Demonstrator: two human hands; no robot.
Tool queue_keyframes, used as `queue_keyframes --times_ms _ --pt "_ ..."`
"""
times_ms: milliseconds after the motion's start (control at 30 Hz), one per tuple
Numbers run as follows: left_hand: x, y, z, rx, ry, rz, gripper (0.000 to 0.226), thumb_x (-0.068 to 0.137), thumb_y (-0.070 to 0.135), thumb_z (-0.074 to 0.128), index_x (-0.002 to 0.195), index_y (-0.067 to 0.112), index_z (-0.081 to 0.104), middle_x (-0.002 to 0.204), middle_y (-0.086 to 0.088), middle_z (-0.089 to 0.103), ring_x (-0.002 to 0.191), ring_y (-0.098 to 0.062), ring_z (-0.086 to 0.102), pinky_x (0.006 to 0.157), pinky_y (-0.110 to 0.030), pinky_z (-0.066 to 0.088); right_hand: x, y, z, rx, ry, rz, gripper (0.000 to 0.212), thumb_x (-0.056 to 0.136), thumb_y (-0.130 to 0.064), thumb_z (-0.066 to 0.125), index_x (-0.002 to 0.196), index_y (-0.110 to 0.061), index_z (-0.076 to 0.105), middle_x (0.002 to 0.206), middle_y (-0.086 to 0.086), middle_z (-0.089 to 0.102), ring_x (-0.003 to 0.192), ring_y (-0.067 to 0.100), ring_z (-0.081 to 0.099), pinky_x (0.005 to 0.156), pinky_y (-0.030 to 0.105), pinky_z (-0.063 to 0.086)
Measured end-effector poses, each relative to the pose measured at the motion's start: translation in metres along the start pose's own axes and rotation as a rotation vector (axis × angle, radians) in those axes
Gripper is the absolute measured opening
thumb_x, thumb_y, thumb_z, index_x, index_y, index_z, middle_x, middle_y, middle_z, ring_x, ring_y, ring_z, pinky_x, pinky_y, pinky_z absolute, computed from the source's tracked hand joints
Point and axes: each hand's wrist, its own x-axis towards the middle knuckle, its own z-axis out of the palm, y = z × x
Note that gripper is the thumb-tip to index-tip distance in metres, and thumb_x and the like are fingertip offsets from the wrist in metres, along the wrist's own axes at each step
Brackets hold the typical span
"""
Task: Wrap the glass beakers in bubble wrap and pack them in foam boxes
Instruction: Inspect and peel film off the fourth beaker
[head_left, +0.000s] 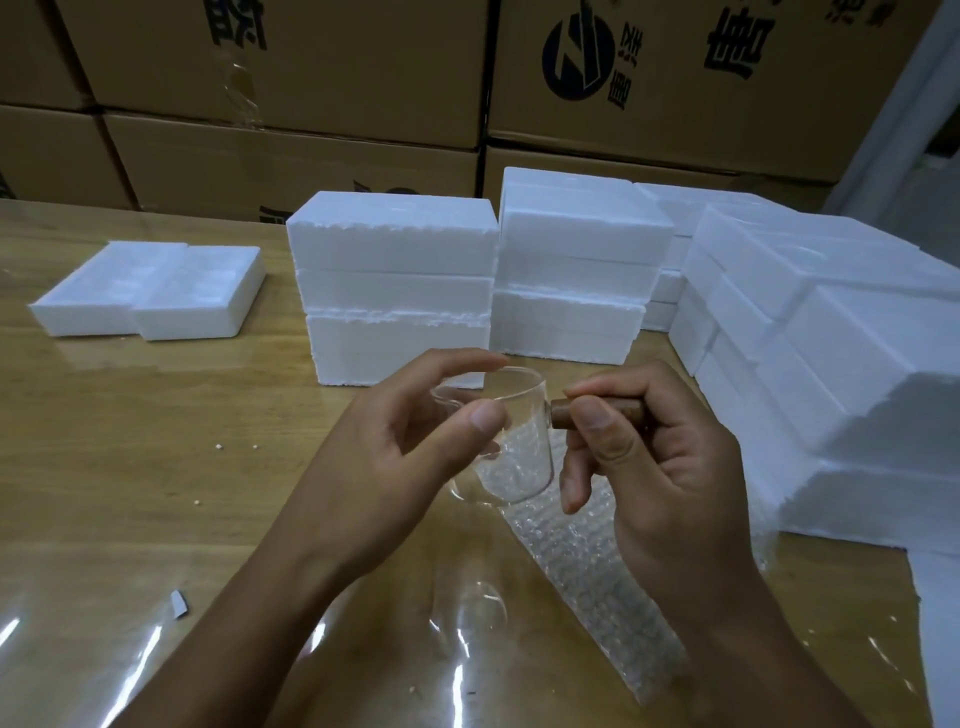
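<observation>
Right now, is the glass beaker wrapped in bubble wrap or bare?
Bare. The glass beaker is clear glass all round, its wooden handle gripped by the right hand; the bubble wrap lies flat on the table below it.

The brown cardboard boxes (363, 78) at the back have big black Chinese signs (737, 41) printed on them. The signs are upside down and partly cut off, so I cannot read them. One box has a round black logo (577, 57) with white slanted bars, and small signs (622, 67) beside it.
</observation>
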Motion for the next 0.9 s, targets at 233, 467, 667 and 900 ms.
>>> queue_keyframes --times_ms 233,467,667,900 --pt "-0.003 0.002 0.003 -0.056 0.088 0.02 0.043 0.074 0.063 0.062 0.117 0.053 0.061 0.09 0.003 0.075 0.089 -0.01 0.073 0.073 -0.012 0.053 0.0 -0.001 0.004 0.056 0.078 0.036 0.014 0.096 -0.019 0.054 0.097 -0.007 0.061 0.074 -0.002 0.069 0.048 0.019 0.062 0.055 0.027 0.053" --pt "-0.004 0.002 0.007 -0.107 0.084 0.044 0.052 0.074 0.052 0.07 0.125 0.05 0.057 0.096 0.006 0.075 0.098 -0.013 0.073 0.077 -0.016 0.054 0.001 -0.001 0.003 0.082 0.123 0.048 0.018 0.094 -0.022 0.056 0.098 -0.006 0.062 0.075 0.003 0.068 0.049 0.022 0.062 0.054 0.034 0.055" --pt "-0.005 0.003 0.011 0.021 0.209 0.156 0.054 0.077 0.048 0.07 0.128 0.032 0.06 0.117 0.018 0.07 0.106 -0.007 0.069 0.083 -0.015 0.054 0.002 0.002 0.001 0.07 0.159 0.063 0.018 0.093 -0.026 0.058 0.098 -0.01 0.064 0.07 0.0 0.068 0.05 0.023 0.063 0.056 0.032 0.055" --pt "-0.007 0.001 0.012 0.213 0.275 0.42 0.048 0.087 0.031 0.068 0.132 0.021 0.057 0.131 0.005 0.059 0.118 -0.02 0.063 0.087 -0.03 0.057 0.004 0.002 -0.002 0.13 0.208 0.088 0.015 0.092 -0.029 0.059 0.093 -0.016 0.066 0.067 0.007 0.062 0.048 0.026 0.06 0.052 0.035 0.054"
